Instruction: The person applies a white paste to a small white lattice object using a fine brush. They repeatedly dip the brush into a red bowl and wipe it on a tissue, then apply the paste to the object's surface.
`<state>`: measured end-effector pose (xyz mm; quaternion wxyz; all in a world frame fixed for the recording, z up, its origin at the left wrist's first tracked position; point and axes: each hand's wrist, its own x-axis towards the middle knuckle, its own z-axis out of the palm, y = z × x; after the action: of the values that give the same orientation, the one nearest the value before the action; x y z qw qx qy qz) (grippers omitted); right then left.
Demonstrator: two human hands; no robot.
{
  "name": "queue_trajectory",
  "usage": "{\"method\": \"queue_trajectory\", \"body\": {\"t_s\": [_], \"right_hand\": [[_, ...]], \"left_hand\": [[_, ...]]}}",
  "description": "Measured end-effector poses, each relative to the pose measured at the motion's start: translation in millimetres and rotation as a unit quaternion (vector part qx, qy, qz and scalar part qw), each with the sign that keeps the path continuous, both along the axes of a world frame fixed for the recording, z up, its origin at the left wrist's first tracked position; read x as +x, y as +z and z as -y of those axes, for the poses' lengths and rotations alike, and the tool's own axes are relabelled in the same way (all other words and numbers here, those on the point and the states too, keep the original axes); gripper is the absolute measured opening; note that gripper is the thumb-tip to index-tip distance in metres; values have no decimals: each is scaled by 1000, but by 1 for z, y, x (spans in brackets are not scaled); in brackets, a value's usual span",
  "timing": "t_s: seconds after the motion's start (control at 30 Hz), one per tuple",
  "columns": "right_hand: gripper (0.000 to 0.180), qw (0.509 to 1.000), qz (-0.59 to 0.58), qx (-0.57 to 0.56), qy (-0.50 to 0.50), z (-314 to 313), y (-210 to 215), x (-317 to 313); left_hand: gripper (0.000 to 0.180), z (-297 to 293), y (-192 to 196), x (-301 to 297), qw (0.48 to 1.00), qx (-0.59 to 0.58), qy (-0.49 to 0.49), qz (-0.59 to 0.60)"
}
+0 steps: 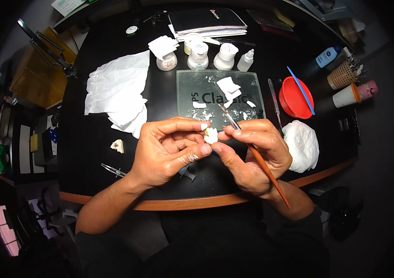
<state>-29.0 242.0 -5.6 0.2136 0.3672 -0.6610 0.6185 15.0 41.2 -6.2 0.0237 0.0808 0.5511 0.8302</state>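
My left hand (167, 150) pinches a small white, tooth-like piece (210, 135) with a yellowish edge between thumb and fingers; white residue marks the thumb. My right hand (259, 153) is closed on a fine-tipped brush (264, 170) with a reddish-brown wooden handle. The brush tip points away from me, over a glass slab (255, 81). My right thumb and fingertips are at the piece's right side, and I cannot tell how firmly they touch it. White powdery smears, small white chunks and a folded white tissue (228, 86) lie on the slab.
White jars (198, 56) and a dropper bottle (245, 60) stand behind the slab. White cloths (120, 85) lie left, above a toothed model piece (117, 146) and tweezers (112, 170). On the right are a red bowl (294, 99), a blue stick, a metal spatula (274, 98) and a crumpled white cloth (300, 146).
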Motion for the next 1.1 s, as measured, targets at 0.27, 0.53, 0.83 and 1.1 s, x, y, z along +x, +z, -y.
{"method": "queue_trajectory", "body": {"t_s": [0.27, 0.53, 0.83, 1.1], "right_hand": [[35, 1000, -4, 3, 21, 1, -2, -1], [21, 999, -21, 22, 34, 0, 5, -3], [19, 925, -78, 328, -172, 2, 7, -78], [9, 890, 27, 385, -243, 11, -14, -90]], "left_hand": [[35, 5, 5, 0, 999, -25, -18, 26], [33, 6, 3, 0, 1000, 21, 1, 19], [32, 13, 5, -4, 994, -90, 58, -12], [34, 16, 7, -4, 988, -135, 61, -48]]}}
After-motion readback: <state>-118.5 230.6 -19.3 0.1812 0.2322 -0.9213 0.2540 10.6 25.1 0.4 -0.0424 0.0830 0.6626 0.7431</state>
